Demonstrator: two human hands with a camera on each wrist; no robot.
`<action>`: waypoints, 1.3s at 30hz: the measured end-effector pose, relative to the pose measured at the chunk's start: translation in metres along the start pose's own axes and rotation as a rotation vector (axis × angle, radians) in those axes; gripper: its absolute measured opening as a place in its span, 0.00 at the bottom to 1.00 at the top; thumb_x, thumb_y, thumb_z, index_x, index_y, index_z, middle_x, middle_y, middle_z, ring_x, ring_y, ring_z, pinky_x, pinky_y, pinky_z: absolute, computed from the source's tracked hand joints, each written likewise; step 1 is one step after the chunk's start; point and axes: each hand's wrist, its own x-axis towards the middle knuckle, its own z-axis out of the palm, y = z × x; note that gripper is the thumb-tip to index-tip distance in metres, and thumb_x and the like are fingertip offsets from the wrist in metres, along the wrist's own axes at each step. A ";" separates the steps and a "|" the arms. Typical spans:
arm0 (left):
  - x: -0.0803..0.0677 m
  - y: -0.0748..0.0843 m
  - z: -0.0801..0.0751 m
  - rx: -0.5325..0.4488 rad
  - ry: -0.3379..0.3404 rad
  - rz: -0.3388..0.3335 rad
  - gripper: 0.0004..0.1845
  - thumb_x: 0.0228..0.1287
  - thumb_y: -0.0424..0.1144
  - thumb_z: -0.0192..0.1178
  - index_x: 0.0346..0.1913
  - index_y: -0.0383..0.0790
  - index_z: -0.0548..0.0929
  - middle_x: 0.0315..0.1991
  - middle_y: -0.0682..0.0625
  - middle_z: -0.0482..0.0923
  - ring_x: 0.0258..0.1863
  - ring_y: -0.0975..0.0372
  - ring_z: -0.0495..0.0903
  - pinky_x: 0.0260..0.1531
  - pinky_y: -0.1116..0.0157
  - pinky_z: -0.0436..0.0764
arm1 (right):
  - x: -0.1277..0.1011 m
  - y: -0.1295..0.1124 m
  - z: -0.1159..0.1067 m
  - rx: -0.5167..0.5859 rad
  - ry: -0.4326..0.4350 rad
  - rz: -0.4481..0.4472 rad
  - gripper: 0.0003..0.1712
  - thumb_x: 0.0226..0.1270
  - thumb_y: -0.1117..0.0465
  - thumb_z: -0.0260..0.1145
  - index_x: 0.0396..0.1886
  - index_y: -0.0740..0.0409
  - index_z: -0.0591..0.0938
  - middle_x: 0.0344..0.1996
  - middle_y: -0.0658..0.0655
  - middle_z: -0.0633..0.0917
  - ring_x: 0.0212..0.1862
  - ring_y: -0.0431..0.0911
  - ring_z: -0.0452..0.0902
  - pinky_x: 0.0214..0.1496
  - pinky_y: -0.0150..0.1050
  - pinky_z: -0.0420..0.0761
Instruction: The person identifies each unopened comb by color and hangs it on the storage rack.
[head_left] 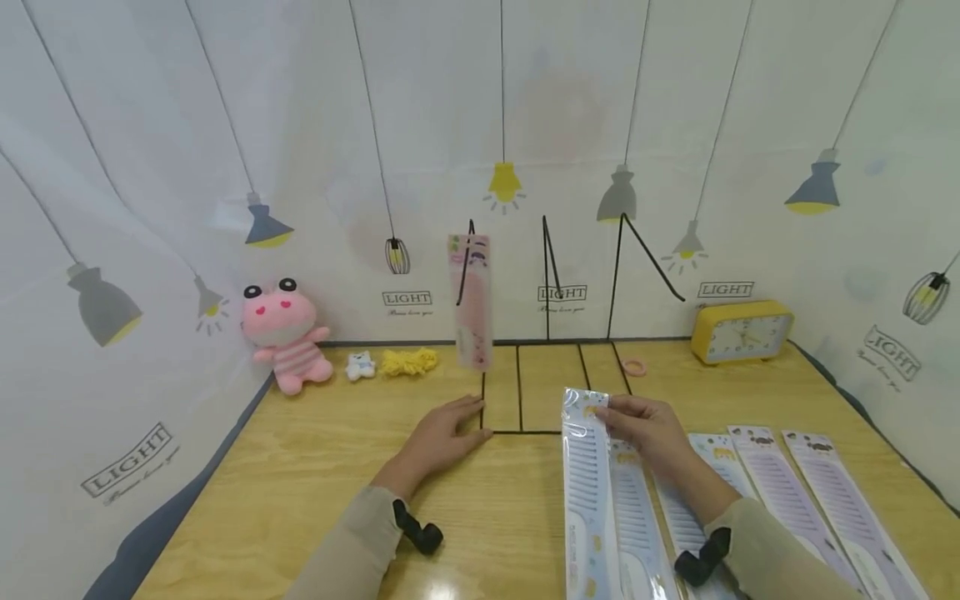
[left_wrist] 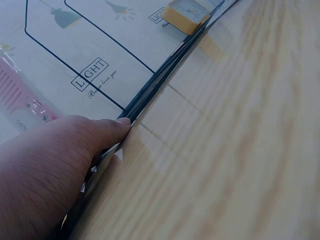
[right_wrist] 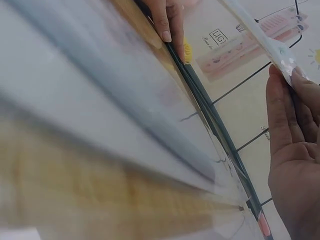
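Note:
My right hand (head_left: 648, 425) pinches the top corner of a blue packaged comb (head_left: 588, 492), raised near the other packs. In the right wrist view, the thumb and fingers of the right hand (right_wrist: 295, 125) hold the pack's edge. My left hand (head_left: 442, 433) rests at the front left corner of a black wire rack (head_left: 519, 392), its fingers fairly straight. The left wrist view shows the left hand (left_wrist: 55, 165) with its thumb against a dark wire. On the rack's left hook hangs a pink packaged comb (head_left: 474, 308); the other two hooks bear nothing.
On the table's right lie more blue packaged combs (head_left: 641, 517) and two purple ones (head_left: 847, 500). Along the back stand a pink plush toy (head_left: 288, 333), a small white figure (head_left: 361, 365), yellow yarn (head_left: 409, 362), a pink ring (head_left: 634, 367) and a yellow clock (head_left: 742, 332).

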 end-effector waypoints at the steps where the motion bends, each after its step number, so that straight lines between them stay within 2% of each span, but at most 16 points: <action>1: -0.001 0.000 0.000 0.001 -0.001 0.000 0.35 0.72 0.61 0.56 0.75 0.48 0.69 0.75 0.52 0.63 0.75 0.56 0.61 0.73 0.51 0.62 | -0.001 0.000 0.001 0.028 -0.002 0.003 0.11 0.62 0.58 0.76 0.43 0.54 0.90 0.40 0.50 0.90 0.42 0.42 0.85 0.46 0.36 0.86; 6: -0.003 0.000 0.000 0.006 -0.003 -0.006 0.35 0.72 0.63 0.55 0.75 0.50 0.69 0.76 0.52 0.62 0.75 0.55 0.61 0.73 0.50 0.62 | -0.003 -0.002 0.002 0.114 -0.026 -0.008 0.09 0.66 0.64 0.72 0.41 0.48 0.91 0.40 0.49 0.90 0.41 0.40 0.86 0.46 0.34 0.86; 11: -0.001 0.000 -0.001 -0.015 0.006 -0.002 0.35 0.72 0.62 0.55 0.75 0.50 0.69 0.76 0.52 0.62 0.75 0.55 0.61 0.73 0.49 0.62 | -0.001 -0.007 0.002 0.162 -0.068 -0.072 0.09 0.68 0.67 0.69 0.40 0.50 0.91 0.39 0.51 0.91 0.41 0.41 0.87 0.46 0.36 0.86; 18: 0.000 -0.001 0.000 -0.034 0.002 0.001 0.35 0.72 0.61 0.56 0.75 0.48 0.69 0.76 0.51 0.63 0.75 0.54 0.61 0.72 0.48 0.62 | -0.004 -0.023 0.003 0.156 -0.143 -0.151 0.09 0.71 0.66 0.67 0.44 0.52 0.91 0.41 0.52 0.90 0.42 0.43 0.88 0.49 0.39 0.86; 24: 0.000 0.000 0.000 -0.025 -0.002 -0.013 0.35 0.72 0.61 0.56 0.75 0.50 0.69 0.76 0.53 0.62 0.75 0.56 0.60 0.73 0.50 0.61 | -0.004 -0.051 0.003 0.199 -0.190 -0.256 0.11 0.73 0.69 0.63 0.45 0.58 0.90 0.41 0.51 0.89 0.42 0.42 0.87 0.49 0.37 0.86; 30: 0.001 0.000 0.000 -0.017 0.004 -0.013 0.35 0.71 0.63 0.55 0.75 0.51 0.68 0.76 0.53 0.62 0.75 0.56 0.60 0.73 0.50 0.61 | -0.003 -0.086 0.013 0.207 -0.184 -0.330 0.12 0.73 0.69 0.64 0.44 0.54 0.91 0.39 0.50 0.90 0.40 0.41 0.86 0.47 0.34 0.85; 34: 0.001 -0.001 0.000 0.000 0.012 -0.002 0.35 0.71 0.63 0.55 0.75 0.50 0.69 0.76 0.52 0.63 0.75 0.56 0.61 0.73 0.51 0.62 | 0.001 -0.101 0.023 0.188 -0.191 -0.390 0.11 0.72 0.70 0.64 0.44 0.58 0.91 0.39 0.51 0.90 0.41 0.41 0.86 0.48 0.37 0.86; 39: 0.001 -0.003 0.001 0.003 0.004 -0.002 0.36 0.71 0.64 0.54 0.75 0.49 0.69 0.75 0.52 0.63 0.75 0.56 0.61 0.73 0.51 0.62 | 0.006 -0.112 0.034 0.113 -0.151 -0.463 0.08 0.70 0.71 0.65 0.43 0.65 0.90 0.38 0.53 0.90 0.40 0.43 0.87 0.47 0.40 0.87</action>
